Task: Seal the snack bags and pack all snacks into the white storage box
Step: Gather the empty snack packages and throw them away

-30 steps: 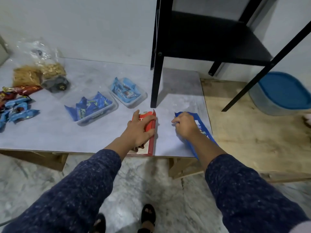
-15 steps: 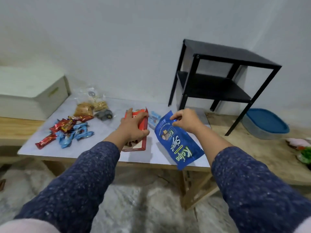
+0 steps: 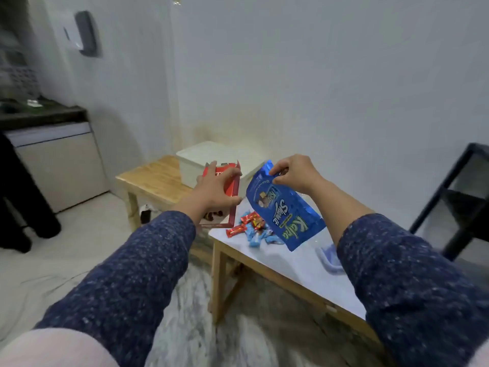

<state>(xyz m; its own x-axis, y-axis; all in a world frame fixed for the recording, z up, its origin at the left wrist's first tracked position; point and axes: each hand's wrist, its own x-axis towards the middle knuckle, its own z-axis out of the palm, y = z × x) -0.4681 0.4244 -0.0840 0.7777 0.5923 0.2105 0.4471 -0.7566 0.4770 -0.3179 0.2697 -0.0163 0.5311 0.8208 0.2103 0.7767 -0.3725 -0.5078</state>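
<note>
My left hand (image 3: 214, 190) grips a red snack bag (image 3: 230, 189) near its top and holds it upright in the air. My right hand (image 3: 295, 172) pinches the top edge of a blue snack pouch (image 3: 284, 213), which hangs tilted above the table. Behind both bags stands the white storage box (image 3: 193, 161) with its lid on, resting on a wooden bench (image 3: 153, 178). Several small red and blue wrapped candies (image 3: 254, 229) lie on the grey-topped table (image 3: 299, 263) under the pouch.
A black metal shelf (image 3: 455, 197) stands at the right. A clear tray (image 3: 329, 256) shows partly behind my right sleeve. A cabinet (image 3: 60, 165) and a dark counter stand at the left, across bare floor. A white wall runs behind the bench.
Both hands lifted their bags off the table and carried them left toward the white box. My view swung left, so the box now sits right behind the bags.
</note>
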